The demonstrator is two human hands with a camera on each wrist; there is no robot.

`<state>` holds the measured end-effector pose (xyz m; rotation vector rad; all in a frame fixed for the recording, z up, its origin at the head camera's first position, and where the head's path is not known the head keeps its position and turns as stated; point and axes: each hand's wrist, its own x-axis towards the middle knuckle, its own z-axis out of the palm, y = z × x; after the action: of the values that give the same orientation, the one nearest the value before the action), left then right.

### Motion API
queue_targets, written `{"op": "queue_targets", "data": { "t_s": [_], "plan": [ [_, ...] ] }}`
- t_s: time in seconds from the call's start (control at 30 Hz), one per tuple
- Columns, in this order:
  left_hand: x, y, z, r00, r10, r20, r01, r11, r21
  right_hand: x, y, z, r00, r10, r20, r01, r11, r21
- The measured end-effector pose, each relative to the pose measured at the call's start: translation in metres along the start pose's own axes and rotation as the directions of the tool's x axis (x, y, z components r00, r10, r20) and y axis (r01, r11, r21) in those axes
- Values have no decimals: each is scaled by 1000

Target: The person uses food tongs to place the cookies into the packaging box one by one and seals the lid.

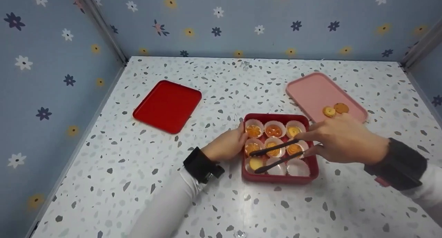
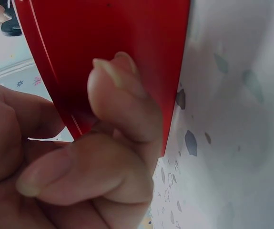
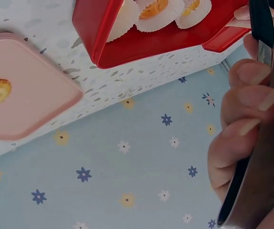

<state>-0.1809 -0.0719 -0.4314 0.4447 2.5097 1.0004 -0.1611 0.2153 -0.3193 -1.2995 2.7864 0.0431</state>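
My right hand grips dark tongs over a red box with ruffled paper cups. The tong tips are apart, at the front-left cup, one on either side of a pale yellow round cookie; whether they touch it I cannot tell. Cookies of varied shapes fill the back and middle rows. The front-middle cup and front-right cup hold nothing. My left hand holds the box by its left wall, fingertips against the red side in the left wrist view.
Behind the box on the right lies a pink tray with a ring-like cookie and a flat round cookie. A bare red tray lies at the back left. Flowered panels stand around the speckled table.
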Motion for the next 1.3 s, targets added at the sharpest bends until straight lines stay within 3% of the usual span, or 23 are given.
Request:
{"op": "queue_targets", "data": {
  "t_s": [0.43,0.7,0.93,1.03,1.13,1.2,1.3],
  "plan": [
    [1,1,0,1000,15,-3,-15,1000,16,9,-13,-1,999,-37,35,40,995,-88],
    [0,0,0,1000,6,-4,-6,1000,11,11,-19,-2,996,-81,22,84,988,-131],
    [0,1,0,1000,8,-2,-8,1000,7,1,-9,-11,996,-82,-31,78,991,-113],
    [0,2,0,1000,15,-7,-15,1000,14,-8,0,-21,997,-41,-70,34,994,-100],
    [0,2,0,1000,23,-5,-23,1000,19,-19,12,-31,991,79,-108,-89,992,-92],
    [0,2,0,1000,20,-3,-20,1000,14,-27,22,-35,974,175,-145,-190,977,-94],
    [0,1,0,1000,7,1,-7,1000,-3,-38,43,-35,929,304,-213,-330,939,-98]
  ]
}}
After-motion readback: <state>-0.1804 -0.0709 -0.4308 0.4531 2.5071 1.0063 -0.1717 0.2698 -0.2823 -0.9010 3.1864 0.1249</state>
